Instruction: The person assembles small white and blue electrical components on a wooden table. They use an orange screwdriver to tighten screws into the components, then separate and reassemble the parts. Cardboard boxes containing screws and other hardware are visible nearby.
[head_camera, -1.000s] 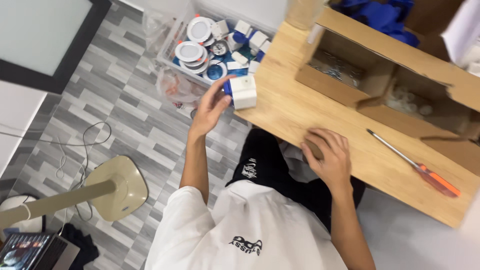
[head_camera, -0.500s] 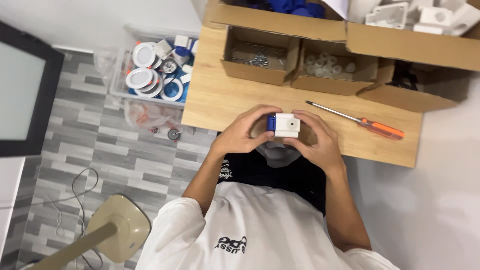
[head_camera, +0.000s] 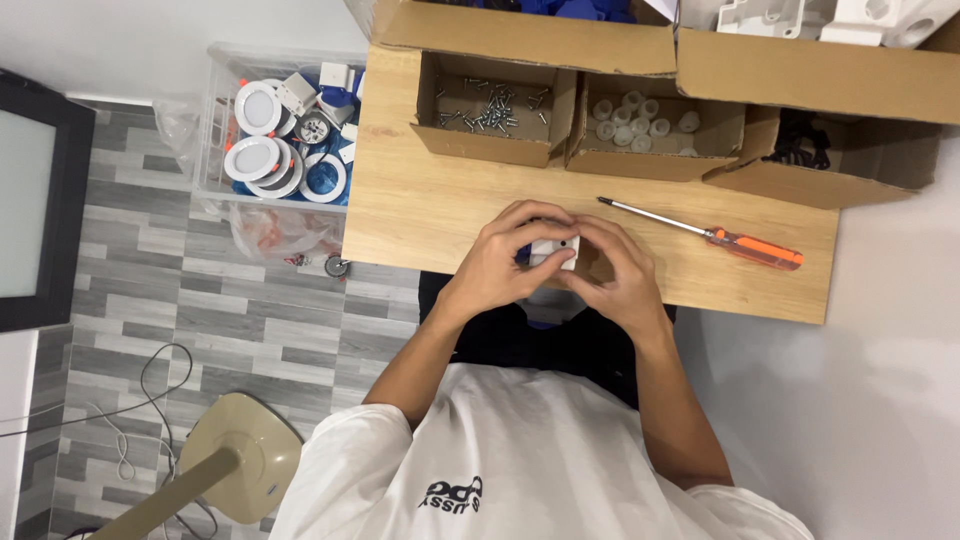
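Both my hands hold a small white box-shaped part (head_camera: 556, 250) with a bit of blue on its left side, just above the near edge of the wooden desk (head_camera: 420, 220). My left hand (head_camera: 497, 265) wraps it from the left, fingers curled over its top. From the right, my right hand (head_camera: 622, 275) cups it, with the thumb against its side. Most of the part is hidden by my fingers. An orange-handled screwdriver (head_camera: 705, 233) lies on the desk just right of my hands.
Three open cardboard boxes stand at the desk's back: one with screws (head_camera: 490, 105), one with white plastic caps (head_camera: 640, 120), one with black parts (head_camera: 800, 140). A clear bin of round white lamps (head_camera: 280, 150) sits on the floor at left. A beige stand base (head_camera: 240, 465) and cables lie lower left.
My left hand took the small white and blue part from the desk's left edge and brought it to the middle. My right hand joined it, and both now close tighter around it.
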